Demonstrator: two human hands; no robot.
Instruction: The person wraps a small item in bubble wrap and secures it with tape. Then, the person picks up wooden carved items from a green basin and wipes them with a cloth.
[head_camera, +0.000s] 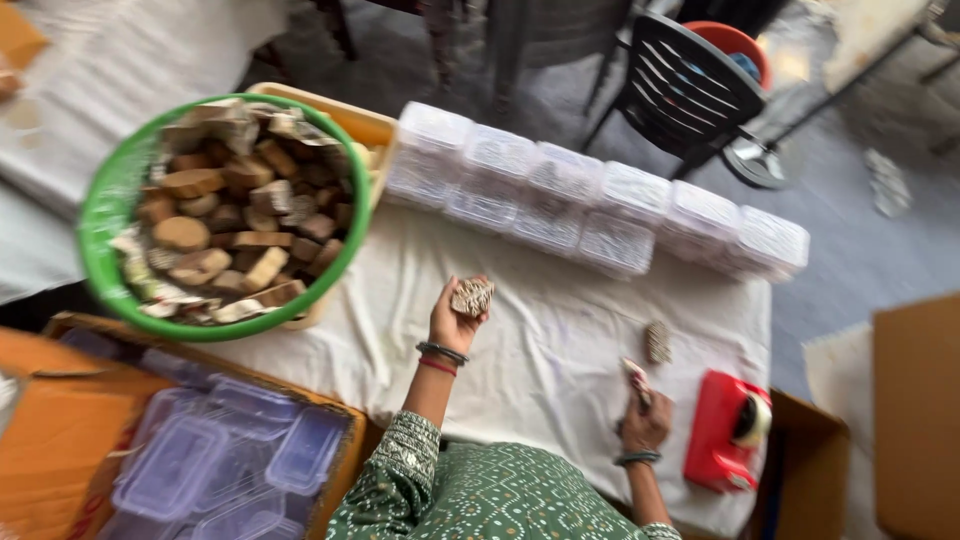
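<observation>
- Left hand (455, 318): one, two bangles at the wrist, fingers clamped on one small carved brown block (472, 296), held up over the white-clothed desk (540, 350)
- Right hand (645, 418): one, resting on the desk, fingers closed round one small slim pale piece (635, 376), blurred
- Small brown patterned piece (657, 342): one, lying on the cloth just beyond the right hand
- Red tape dispenser (722, 430): one, just beside the right hand
- Round green plastic basin (105, 215): one, heaped with wooden blocks, too many to count
- Clear lidded plastic boxes (560, 195): about eight across the far desk edge
- Black plastic chair (690, 90): one, beyond the desk
</observation>
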